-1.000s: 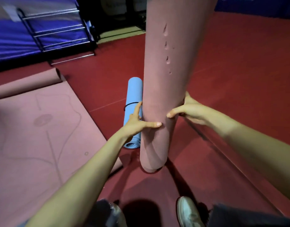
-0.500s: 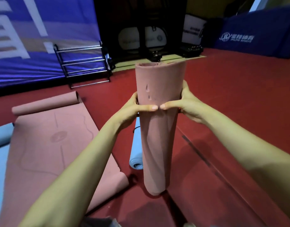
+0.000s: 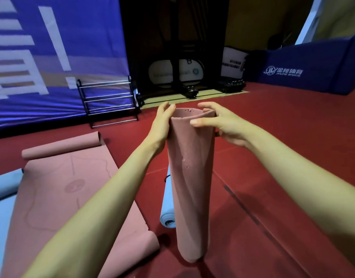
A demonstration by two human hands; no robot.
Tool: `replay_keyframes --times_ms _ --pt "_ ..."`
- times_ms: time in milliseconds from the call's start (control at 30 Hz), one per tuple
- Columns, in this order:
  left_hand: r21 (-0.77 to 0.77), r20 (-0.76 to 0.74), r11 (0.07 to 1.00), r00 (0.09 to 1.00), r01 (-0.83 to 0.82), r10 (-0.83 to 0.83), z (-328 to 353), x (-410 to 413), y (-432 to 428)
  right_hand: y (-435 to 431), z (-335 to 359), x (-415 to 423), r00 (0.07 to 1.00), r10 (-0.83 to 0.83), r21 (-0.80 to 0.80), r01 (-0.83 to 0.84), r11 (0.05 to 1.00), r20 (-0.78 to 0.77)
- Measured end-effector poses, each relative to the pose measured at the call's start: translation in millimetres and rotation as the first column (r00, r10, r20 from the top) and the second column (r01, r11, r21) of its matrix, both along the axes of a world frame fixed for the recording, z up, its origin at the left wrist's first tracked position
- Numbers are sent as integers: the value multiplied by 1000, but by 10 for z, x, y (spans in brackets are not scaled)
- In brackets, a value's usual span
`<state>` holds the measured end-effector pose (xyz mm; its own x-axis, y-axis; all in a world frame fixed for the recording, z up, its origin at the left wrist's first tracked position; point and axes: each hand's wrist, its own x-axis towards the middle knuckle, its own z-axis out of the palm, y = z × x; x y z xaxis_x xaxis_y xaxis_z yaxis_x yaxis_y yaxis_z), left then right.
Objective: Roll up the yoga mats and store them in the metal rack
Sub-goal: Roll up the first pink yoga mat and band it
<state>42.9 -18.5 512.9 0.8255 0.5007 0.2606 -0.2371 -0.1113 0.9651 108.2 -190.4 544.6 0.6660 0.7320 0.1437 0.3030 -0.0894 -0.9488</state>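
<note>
Both hands have slid up from mid-height to the top rim of the roll (image 3: 190, 177), and it's standing upright on the floor (image 3: 282, 157), long axis vertical. Left hand (image 3: 162, 125) presses its left side, fingers fairly straight. Right hand (image 3: 220, 127) has the thumb across the front and fingers arched over the rim. The rack (image 3: 108, 101) sits ahead-left, well apart, on the left hand's side.

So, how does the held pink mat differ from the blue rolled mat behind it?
The pink mat stands upright, steadied at its top by the left hand and right hand; the blue rolled mat lies on the floor, untouched. It shows a black band; the pink mat none. Both are rolled.
</note>
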Motion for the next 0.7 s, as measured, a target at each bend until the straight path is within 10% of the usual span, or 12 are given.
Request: replay_keyframes --times_ms 167,700 --pt "331 -58 941 994 -70 94 84 100 -28 61 -56 68 994 -104 44 106 993 -40" --pt "377 -160 926 984 -11 77 -280 93 -294 30 -627 243 964 -257 83 262 962 -70"
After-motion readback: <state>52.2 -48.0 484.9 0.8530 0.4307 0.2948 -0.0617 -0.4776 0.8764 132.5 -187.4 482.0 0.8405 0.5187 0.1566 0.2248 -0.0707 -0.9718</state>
